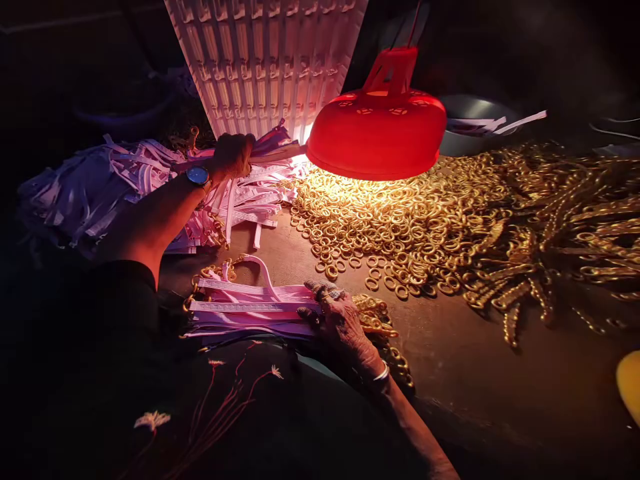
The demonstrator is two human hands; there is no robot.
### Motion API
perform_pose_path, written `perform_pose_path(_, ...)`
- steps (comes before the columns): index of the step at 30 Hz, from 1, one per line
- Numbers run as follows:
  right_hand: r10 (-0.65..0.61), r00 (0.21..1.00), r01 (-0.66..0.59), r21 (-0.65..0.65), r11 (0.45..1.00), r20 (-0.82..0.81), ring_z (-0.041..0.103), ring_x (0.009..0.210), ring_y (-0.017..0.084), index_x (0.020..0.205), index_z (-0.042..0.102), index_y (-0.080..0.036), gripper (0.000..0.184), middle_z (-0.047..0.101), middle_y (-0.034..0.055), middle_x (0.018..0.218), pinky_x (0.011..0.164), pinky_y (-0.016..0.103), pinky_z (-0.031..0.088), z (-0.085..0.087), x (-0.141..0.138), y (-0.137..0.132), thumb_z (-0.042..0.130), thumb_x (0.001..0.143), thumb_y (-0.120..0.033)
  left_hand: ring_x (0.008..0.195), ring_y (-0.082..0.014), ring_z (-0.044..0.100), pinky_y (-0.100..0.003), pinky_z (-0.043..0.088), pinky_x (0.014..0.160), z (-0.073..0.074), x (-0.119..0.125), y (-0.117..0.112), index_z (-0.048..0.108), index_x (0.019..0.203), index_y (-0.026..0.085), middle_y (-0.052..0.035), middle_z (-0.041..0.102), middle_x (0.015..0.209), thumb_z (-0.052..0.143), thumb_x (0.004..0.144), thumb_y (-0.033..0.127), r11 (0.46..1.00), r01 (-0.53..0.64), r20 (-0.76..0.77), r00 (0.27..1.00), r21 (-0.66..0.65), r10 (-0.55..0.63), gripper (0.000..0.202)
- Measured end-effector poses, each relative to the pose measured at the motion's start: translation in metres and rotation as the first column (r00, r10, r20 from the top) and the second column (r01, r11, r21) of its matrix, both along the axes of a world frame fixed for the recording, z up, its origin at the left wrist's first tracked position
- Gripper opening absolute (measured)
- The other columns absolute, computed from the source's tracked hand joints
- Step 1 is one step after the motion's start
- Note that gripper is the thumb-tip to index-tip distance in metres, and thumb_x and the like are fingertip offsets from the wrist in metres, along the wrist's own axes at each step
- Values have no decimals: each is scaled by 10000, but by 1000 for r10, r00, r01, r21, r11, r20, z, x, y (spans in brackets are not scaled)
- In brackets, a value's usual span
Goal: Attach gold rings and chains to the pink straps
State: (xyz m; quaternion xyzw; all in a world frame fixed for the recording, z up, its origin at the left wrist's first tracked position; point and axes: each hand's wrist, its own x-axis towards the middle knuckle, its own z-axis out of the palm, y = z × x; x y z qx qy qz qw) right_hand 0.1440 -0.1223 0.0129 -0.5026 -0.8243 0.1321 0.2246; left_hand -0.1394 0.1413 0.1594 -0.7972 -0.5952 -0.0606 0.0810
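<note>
My left hand [233, 157], with a wristwatch [199, 176] on its wrist, grips a bundle of pale pink straps [275, 150] at the upper left. Below it, my right hand [340, 320] presses on a flat stack of pink-and-white straps [250, 310], its fingers curled over the stack's right end. A short gold chain [373, 313] lies against that hand. Loose gold rings [380, 227] are heaped just beyond it, and a large pile of pale straps [100, 187] spreads beneath my left forearm.
A glowing red lamp shade [377, 133] hangs over the rings, in front of a white perforated plastic crate [265, 60]. Gold chains [565, 233] cover the wooden table [475, 360] at right. A grey bowl [473, 137] holds strips, and a yellow object [629, 387] sits at the right edge.
</note>
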Motion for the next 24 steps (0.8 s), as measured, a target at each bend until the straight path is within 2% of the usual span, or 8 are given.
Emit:
perform_pose_path(2, -4, 1000, 4, -11, 1000, -4, 630, 1029, 283, 1295, 609, -163, 451, 688, 141, 1156, 862, 407, 460, 3, 0, 0, 533, 945, -436, 1235, -273, 527, -538, 321, 1107, -36, 16, -1, 482, 1373, 43, -191, 578, 1296, 590, 919, 293, 998, 31, -27, 999, -46, -32, 530)
perform_pose_path(6, -6, 1000, 6, -21, 1000, -16, 624, 1056, 292, 1293, 613, -169, 462, 688, 143, 1157, 865, 414, 462, 5, 0, -1, 557, 931, -452, 1376, -366, 376, -551, 220, 1147, -128, 39, -30, 365, 1488, 25, -271, 419, 1472, 680, 814, 347, 989, 69, 1, 998, -130, -69, 810)
perform_pose_path(9, 2, 1000, -3, -38, 999, -21, 624, 1052, 304, 1312, 600, -169, 503, 688, 148, 1147, 862, 435, 465, 3, 0, 0, 570, 918, -480, 1444, -390, 262, -590, 129, 1168, -166, 38, -48, 401, 1484, 94, -235, 379, 1519, 610, 831, 312, 988, 91, 66, 994, -124, -84, 720)
perform_pose_path(11, 10, 999, -12, -53, 999, -36, 615, 1075, 306, 1322, 592, -168, 514, 679, 155, 1165, 874, 441, 467, 3, 1, 1, 565, 920, -489, 1468, -383, 207, -591, 96, 1178, -171, 32, -53, 448, 1455, 148, -192, 390, 1526, 596, 828, 352, 986, 116, 123, 987, -116, -102, 676)
perform_pose_path(14, 8, 997, -13, -65, 998, -76, 582, 1146, 315, 1308, 603, -167, 537, 649, 175, 1223, 962, 477, 439, 10, 2, 0, 578, 907, -523, 1482, -362, 164, -579, 88, 1188, -164, 21, -59, 458, 1441, 195, -154, 399, 1527, 613, 804, 423, 987, 114, 166, 982, -109, -95, 694)
perform_pose_path(19, -18, 961, -29, -165, 986, -277, 522, 1262, 266, 1387, 526, -213, 594, 597, 123, 1332, 1058, 428, 418, 30, 15, -2, 577, 903, -553, 1484, -341, 133, -586, 49, 1188, -158, -8, -78, 406, 1471, 165, -161, 259, 1599, 481, 898, 460, 991, 133, 157, 979, -7, -130, 649)
perform_pose_path(21, -110, 931, 47, -184, 982, -348, 562, 1209, 229, 1378, 517, -208, 559, 607, 108, 1320, 1011, 374, 464, 30, 30, 3, 540, 927, -538, 1491, -341, 102, -573, 23, 1194, -158, -20, -83, 325, 1515, 173, -146, 126, 1639, 415, 924, 491, 987, 157, 148, 976, 19, -158, 676)
perform_pose_path(24, -340, 890, 301, -169, 939, -304, 613, 1079, 197, 1248, 584, -177, 437, 666, 100, 1182, 958, 339, 492, 20, 70, 14, 553, 927, -473, 1500, -342, 40, -589, -10, 1183, -149, -29, -85, 69, 1563, 384, 6, -91, 1664, 389, 926, 568, 981, 196, 195, 962, -6, -191, 736)
